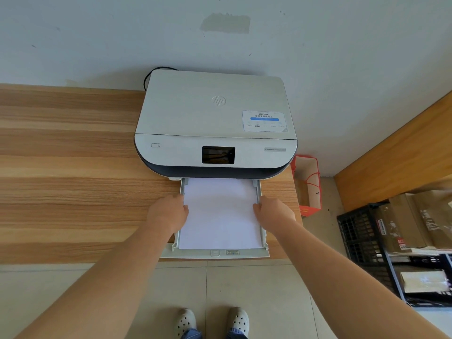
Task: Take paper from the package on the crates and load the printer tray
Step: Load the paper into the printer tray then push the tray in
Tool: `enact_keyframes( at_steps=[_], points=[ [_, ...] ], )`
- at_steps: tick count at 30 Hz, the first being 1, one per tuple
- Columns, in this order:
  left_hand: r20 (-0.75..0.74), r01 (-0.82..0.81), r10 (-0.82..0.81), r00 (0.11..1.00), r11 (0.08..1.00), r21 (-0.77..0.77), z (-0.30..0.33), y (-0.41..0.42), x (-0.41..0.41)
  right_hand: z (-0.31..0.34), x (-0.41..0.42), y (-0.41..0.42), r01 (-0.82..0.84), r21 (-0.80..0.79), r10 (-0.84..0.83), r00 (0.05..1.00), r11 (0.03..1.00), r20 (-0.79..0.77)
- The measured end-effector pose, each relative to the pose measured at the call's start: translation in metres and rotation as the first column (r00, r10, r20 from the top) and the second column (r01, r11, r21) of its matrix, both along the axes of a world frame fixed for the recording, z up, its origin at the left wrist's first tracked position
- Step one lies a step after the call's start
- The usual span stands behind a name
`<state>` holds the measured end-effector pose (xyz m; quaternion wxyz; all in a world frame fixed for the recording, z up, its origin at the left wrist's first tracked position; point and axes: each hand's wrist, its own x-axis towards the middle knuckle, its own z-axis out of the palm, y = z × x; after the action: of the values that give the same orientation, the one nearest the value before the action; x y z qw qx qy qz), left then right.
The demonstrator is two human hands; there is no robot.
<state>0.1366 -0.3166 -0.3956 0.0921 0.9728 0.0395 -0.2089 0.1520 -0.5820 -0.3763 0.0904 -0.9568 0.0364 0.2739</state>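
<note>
A white printer (215, 123) sits on a wooden desk (68, 167) against the wall. Its paper tray (215, 254) is pulled out over the desk's front edge. A stack of white paper (220, 216) lies flat in the tray. My left hand (168, 212) rests on the stack's left edge, fingers curled at the tray's left guide. At the right edge my right hand (272, 212) does the same against the right guide. The brown paper package (413, 223) lies on black crates (362, 238) at the right.
A red and white paper bag (308, 184) stands on the floor right of the desk. A wooden panel (396, 152) runs along the right wall. The black power cable (151, 74) loops behind the printer. My feet in white clogs (212, 321) stand on the tiled floor.
</note>
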Motion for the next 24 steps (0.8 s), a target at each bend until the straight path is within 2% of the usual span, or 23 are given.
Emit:
enact_keyframes(
  at_steps=[3,6,9,12,16,19,24],
  points=[
    [0.147,0.159,-0.156,0.977,0.987,-0.014,0.006,-0.005,-0.016,0.002,-0.017,-0.002,-0.135,0.018,0.133,0.987,0.991,0.091],
    [0.248,0.352,-0.332,0.91,0.935,-0.038,0.002,-0.011,-0.035,0.001,-0.038,0.0,-0.335,0.056,0.321,0.931,0.941,0.171],
    [0.314,0.404,-0.366,0.876,0.912,-0.066,-0.003,-0.013,-0.054,-0.007,-0.052,0.003,-0.46,0.058,0.442,0.875,0.886,0.197],
    [0.375,0.471,-0.43,0.821,0.882,-0.021,-0.008,-0.014,-0.072,-0.013,-0.063,0.005,-0.496,0.051,0.477,0.854,0.867,0.208],
    [0.274,0.474,-0.457,0.846,0.88,0.004,-0.016,-0.01,-0.086,-0.017,-0.075,0.004,-0.552,0.016,0.534,0.814,0.834,0.227],
    [0.203,0.463,-0.468,0.86,0.883,0.077,-0.019,-0.009,-0.088,-0.023,-0.079,0.003,-0.57,-0.02,0.558,0.795,0.821,0.238],
    [0.202,0.442,-0.456,0.867,0.89,0.114,-0.022,-0.012,-0.083,-0.03,-0.078,0.003,-0.569,-0.086,0.571,0.785,0.818,0.239]
  ],
)
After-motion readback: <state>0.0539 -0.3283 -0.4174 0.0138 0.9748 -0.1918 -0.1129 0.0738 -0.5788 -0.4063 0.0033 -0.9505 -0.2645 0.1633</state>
